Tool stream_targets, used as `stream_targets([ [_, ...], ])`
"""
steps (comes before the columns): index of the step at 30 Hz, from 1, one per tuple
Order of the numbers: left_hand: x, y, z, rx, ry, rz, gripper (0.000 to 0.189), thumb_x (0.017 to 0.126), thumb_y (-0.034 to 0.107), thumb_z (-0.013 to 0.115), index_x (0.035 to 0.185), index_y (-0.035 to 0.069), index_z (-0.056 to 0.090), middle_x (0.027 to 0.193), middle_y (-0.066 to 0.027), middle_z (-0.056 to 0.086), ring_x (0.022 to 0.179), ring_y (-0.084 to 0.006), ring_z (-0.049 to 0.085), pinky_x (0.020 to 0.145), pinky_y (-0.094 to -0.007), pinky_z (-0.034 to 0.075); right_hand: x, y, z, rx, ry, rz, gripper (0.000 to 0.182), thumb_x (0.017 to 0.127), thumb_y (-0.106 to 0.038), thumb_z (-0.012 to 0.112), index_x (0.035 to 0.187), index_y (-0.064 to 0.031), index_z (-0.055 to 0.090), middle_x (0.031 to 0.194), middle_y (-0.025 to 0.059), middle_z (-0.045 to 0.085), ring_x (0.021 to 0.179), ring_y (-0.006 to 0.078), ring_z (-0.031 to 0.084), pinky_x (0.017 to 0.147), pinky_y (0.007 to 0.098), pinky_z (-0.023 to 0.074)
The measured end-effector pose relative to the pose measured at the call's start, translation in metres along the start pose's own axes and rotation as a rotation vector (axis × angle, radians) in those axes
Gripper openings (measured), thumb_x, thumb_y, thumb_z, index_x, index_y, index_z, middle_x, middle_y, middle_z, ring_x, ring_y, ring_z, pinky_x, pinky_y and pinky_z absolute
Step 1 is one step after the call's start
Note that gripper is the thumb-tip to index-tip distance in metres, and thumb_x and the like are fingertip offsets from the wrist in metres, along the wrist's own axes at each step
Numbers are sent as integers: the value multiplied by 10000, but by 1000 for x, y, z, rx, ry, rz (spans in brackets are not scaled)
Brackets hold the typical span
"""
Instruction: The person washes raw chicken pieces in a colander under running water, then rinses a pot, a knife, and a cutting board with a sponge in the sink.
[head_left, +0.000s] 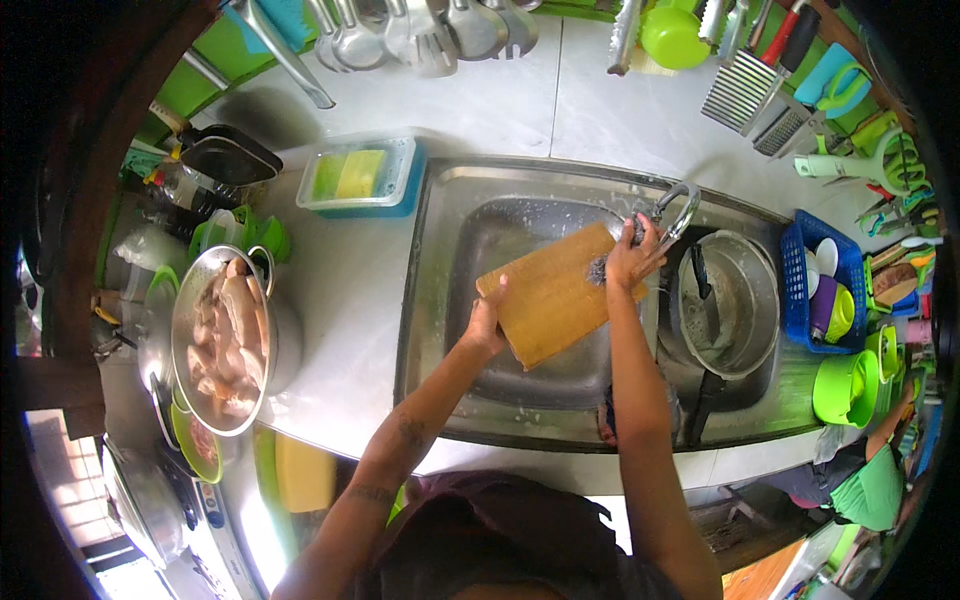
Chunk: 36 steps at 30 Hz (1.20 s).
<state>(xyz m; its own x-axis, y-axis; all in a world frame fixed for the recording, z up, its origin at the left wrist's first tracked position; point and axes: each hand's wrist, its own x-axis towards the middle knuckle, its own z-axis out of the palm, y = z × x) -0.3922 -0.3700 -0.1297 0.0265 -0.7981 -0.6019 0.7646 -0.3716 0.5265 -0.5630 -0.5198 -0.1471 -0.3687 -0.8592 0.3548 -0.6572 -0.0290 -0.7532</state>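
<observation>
My left hand (487, 319) grips the left edge of a wooden cutting board (559, 300), which is tilted over the left basin of a stainless steel sink (480, 390). Beyond the board's upper right corner, my right hand (634, 251) is at the chrome faucet (681, 210), its fingers about a dark, metallic-looking scrubber; whether they also touch the faucet I cannot tell. Another grey scouring pad (598, 270) lies on the board's surface, just left of my right wrist. Suds spot the basin's back wall.
A metal pot (727, 300) stands in the right basin, beside a blue basket (825, 285) of dishes. Leftward are a steel colander (176, 337) of raw meat and a plastic container (360, 180) with a sponge. Another person (870, 480) is at far right.
</observation>
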Motion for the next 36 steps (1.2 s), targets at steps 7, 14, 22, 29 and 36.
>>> stream_targets([
  [7,22,2,-33,107,127,-42,553,805,435,486,1143,7,398,1083,-123,492,989,-237,493,832,-403,413,-4,-5,-47,-190,-1312,-426,1116,487,-345,722,1332,-143,21,1354,205,-142,1260,369,-68,1012,437,97],
  [14,7,23,-27,236,14,-5,656,738,460,573,1121,-38,387,1093,-181,457,1027,-293,462,833,-453,412,18,-5,-77,-72,-1173,-795,1061,407,-475,780,1246,-69,274,1366,188,35,1258,373,32,988,479,158],
  [22,4,21,-3,129,-74,82,638,749,430,576,1100,-70,392,1053,-173,486,959,-280,510,783,-415,451,-13,-32,-76,288,-821,-690,510,595,-271,717,981,-30,486,1068,163,481,1000,306,467,861,379,363],
  [29,15,9,8,171,-3,141,552,772,416,554,1050,-50,450,981,-143,527,889,-237,541,737,-383,465,-2,-50,-55,282,-363,-453,276,692,-107,623,937,-11,540,892,157,575,858,283,545,774,354,417],
  [36,18,2,13,139,87,151,521,791,461,497,1018,-9,489,957,-101,546,866,-211,552,751,-361,466,-10,-43,-35,253,-355,-397,236,691,-79,603,909,1,558,871,159,580,828,290,552,771,353,422],
])
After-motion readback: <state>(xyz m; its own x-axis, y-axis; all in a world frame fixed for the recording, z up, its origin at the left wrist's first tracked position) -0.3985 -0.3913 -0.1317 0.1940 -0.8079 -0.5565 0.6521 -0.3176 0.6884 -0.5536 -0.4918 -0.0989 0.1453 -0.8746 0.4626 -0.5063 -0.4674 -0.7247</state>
